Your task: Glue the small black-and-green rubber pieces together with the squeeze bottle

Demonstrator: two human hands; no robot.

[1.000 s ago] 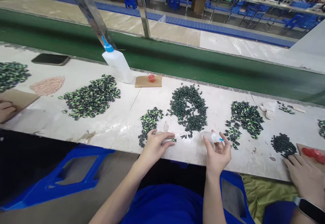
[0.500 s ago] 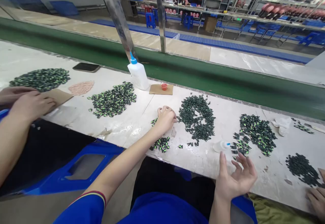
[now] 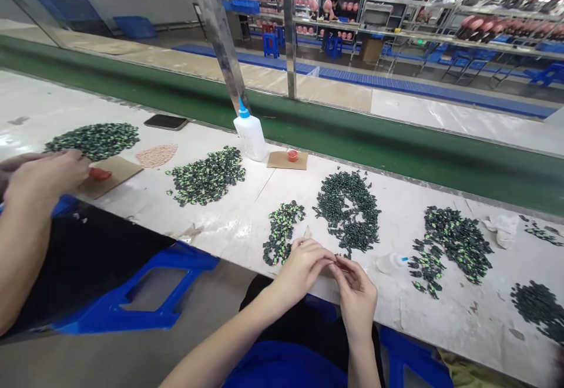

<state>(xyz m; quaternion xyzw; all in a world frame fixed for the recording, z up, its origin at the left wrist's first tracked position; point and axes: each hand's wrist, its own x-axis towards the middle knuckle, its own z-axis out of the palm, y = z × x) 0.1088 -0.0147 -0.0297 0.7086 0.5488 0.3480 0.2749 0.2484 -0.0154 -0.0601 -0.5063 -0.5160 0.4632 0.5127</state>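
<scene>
Both forearms reach forward and converge in front of the body. The left hand (image 3: 304, 267) is curled, palm down, its fingers bent toward the right hand (image 3: 358, 294). The two sets of fingertips meet, pinched together at one spot; whatever sits between them is too small to tell.

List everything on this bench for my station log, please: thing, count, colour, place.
green-and-black parts: several piles, along the white table
dark green parts: one ring-shaped pile, centre
pink bits: one pile, far left
glue bottle: one, white with blue cap, table's back edge
small dropper bottle: one, clear, lying right of the hands
red cup: one, on cardboard
phone: one, black, back left
co-worker's hand: one, left edge
left hand, right hand: fingertips together at table's front edge
</scene>
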